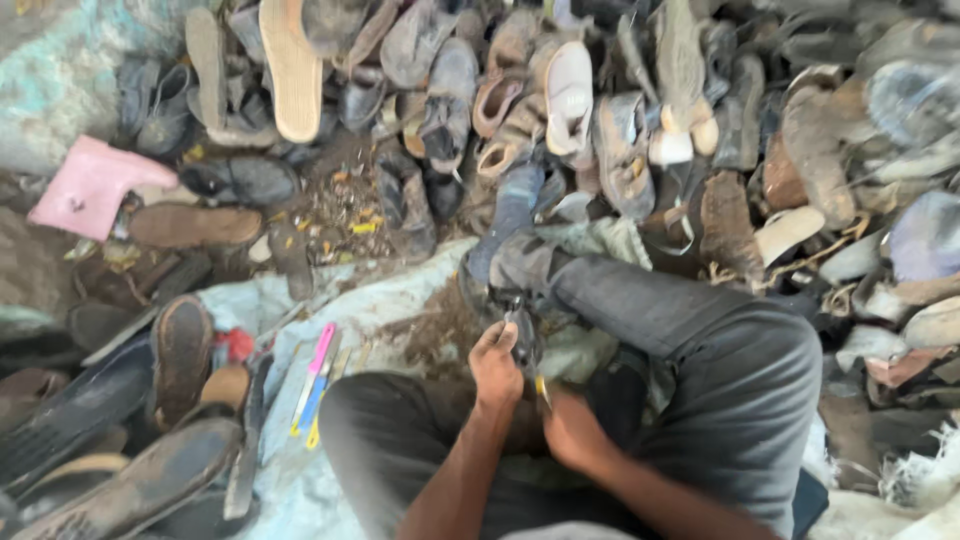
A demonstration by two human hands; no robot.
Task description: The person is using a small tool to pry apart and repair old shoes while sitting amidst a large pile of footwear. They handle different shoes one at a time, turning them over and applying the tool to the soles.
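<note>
I sit cross-legged on a pale cloth [330, 300] among piles of worn shoes. My left hand [495, 365] grips a small dark piece [522, 335], perhaps part of a shoe, held above my lap. My right hand [570, 428] is closed just below it around a thin tool with a yellowish end [541, 388]; the blur hides what kind of tool it is. My legs in dark grey trousers [720, 370] lie around both hands.
A big heap of old shoes [560, 110] fills the far side and right. Dark soles and sandals [150, 420] lie at left. A pink toothbrush-like tool and yellow and blue ones [315, 385] rest on the cloth. A pink object [90, 185] sits far left.
</note>
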